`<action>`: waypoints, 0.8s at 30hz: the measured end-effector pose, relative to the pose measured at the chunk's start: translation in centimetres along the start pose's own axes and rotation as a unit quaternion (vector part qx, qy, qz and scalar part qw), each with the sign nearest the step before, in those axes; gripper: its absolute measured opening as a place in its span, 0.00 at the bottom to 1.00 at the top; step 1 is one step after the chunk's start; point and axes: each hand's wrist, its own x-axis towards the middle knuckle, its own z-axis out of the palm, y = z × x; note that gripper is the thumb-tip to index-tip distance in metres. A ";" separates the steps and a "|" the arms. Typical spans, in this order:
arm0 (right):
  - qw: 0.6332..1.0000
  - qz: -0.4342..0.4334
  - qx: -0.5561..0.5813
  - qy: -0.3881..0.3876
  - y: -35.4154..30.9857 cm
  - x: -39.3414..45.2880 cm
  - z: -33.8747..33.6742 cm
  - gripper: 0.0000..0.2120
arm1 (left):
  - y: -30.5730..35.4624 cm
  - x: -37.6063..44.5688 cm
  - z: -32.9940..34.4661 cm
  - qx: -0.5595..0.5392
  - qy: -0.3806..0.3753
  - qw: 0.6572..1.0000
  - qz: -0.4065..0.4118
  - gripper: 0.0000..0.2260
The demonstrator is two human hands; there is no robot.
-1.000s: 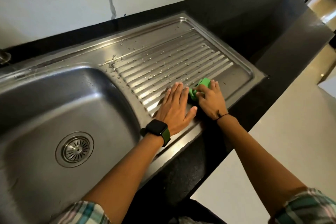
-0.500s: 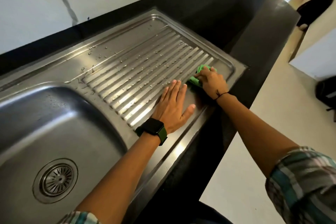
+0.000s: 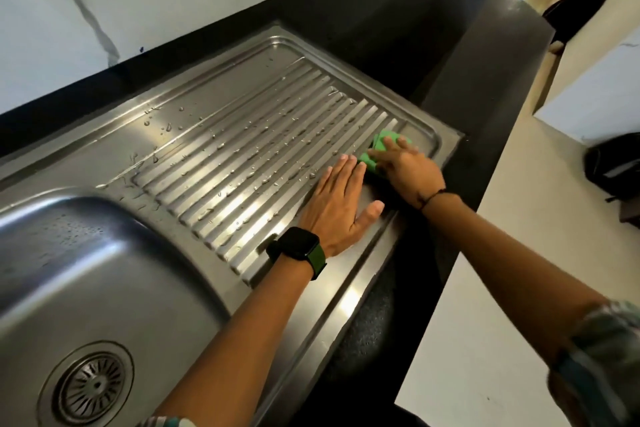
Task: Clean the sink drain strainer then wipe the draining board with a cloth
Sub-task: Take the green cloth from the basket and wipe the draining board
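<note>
Left hand: we see the left hand (image 3: 341,204) lying flat on the draining board (image 3: 242,156), fingers straight and together, thumb spread toward the near rim; it holds nothing.
Right hand: the right hand (image 3: 405,170) presses on the green cloth (image 3: 375,149), its fingers bent over it.
Cloth: we find it at the board's far right corner, just beside the left fingertips.
Board: ribbed steel, with water drops across the ribs.
Strainer: the drain strainer (image 3: 91,385) sits in the sink basin (image 3: 104,270), well apart from both hands.
Wrist: a black watch (image 3: 299,248) on the left.
</note>
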 end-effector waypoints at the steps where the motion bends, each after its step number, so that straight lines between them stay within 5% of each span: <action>1: 1.000 0.025 0.006 0.007 0.8 1.2 -0.5 0.18 | 0.0 0.0 0.0 0.000 -0.004 1.000 0.000 0.39; 6: 0.997 0.064 0.041 0.031 0.2 1.6 -0.4 0.17 | -0.2 0.4 0.5 0.003 -0.010 1.000 -0.023 0.32; 13: 0.984 -0.120 0.131 0.021 -3.7 -5.7 0.9 0.17 | -0.2 0.4 0.7 0.026 0.007 1.000 -0.001 0.39; 17: 0.995 -0.083 0.042 -0.026 -2.9 -4.6 1.6 0.28 | -0.2 0.4 0.8 0.014 0.017 1.000 -0.017 0.38; 24: 0.999 0.036 0.027 -0.013 5.6 1.7 -1.1 0.22 | -0.1 0.0 0.7 0.049 0.010 0.996 -0.068 0.40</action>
